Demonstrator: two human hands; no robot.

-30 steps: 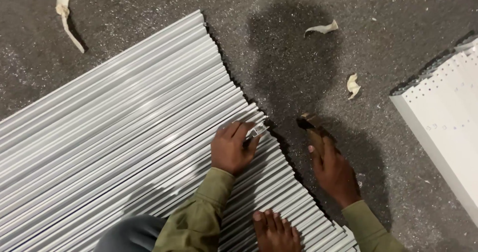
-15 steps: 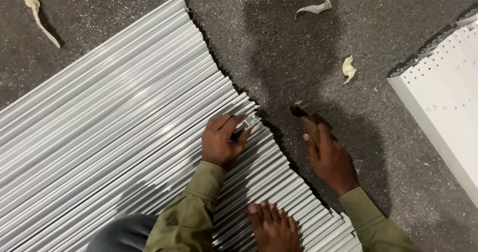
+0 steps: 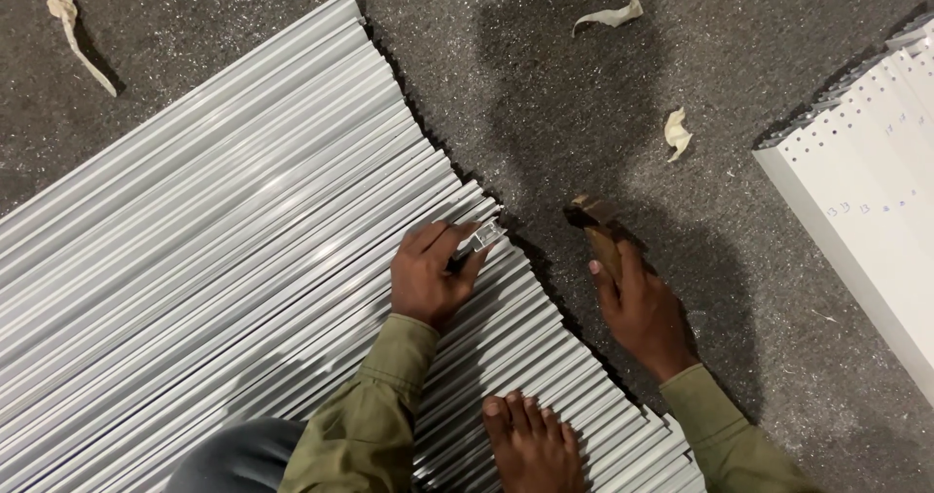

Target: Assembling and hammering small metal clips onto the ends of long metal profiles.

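My left hand (image 3: 428, 277) pinches one aluminium profile's end (image 3: 484, 235) to steady it within the floor stack (image 3: 224, 250); my right hand (image 3: 637, 303) grips a wooden-handled hammer (image 3: 598, 230), poised beside it.

Cut off and covered parts of the scene

The grey metal strips (image 3: 214, 250) run off the left and bottom edges, their far ends unseen. The white perforated panel (image 3: 866, 211) is cropped at the right edge; its small marks are too tiny to tell. The left hand (image 3: 433, 274) covers part of one strip's end. The right hand (image 3: 642, 308) hides most of the brown tool (image 3: 598, 230). The bare foot (image 3: 530, 444) is cut at the bottom.
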